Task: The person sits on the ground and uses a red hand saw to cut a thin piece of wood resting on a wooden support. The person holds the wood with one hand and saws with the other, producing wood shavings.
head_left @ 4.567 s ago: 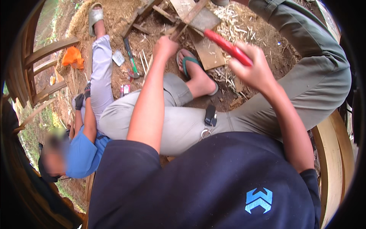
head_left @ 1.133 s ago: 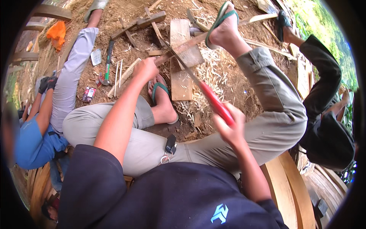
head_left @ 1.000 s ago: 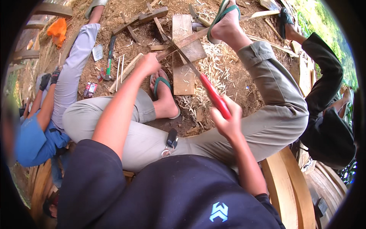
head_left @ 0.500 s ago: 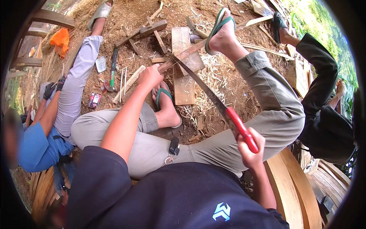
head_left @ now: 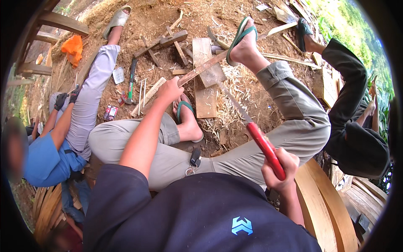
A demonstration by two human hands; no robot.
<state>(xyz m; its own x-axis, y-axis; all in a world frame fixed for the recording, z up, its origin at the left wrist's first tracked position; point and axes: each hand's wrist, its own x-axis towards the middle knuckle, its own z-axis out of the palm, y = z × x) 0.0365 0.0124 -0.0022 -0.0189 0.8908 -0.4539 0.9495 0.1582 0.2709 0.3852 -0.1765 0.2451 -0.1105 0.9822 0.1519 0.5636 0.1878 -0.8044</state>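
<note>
My left hand is closed around the near end of a narrow wooden strip. The strip slants up and right over a small wood block, which lies on a flat plank. Its far end reaches my sandalled foot. Gripped in my right hand is a long-bladed tool with a red handle. Its slim blade points up and left, the tip close to the block and apart from the strip. Motion smears the blade, so I cannot tell whether it is toothed.
Left of my other foot lie a hammer, a red-and-white packet and a pale wood piece. Crossed sticks lie beyond. Shavings litter the ground. A person in blue sits left; another in dark clothes sits right.
My right hand has drawn the bladed tool down and right, so its tip has left the strip. My left hand still holds the strip. The whole view has shifted slightly.
</note>
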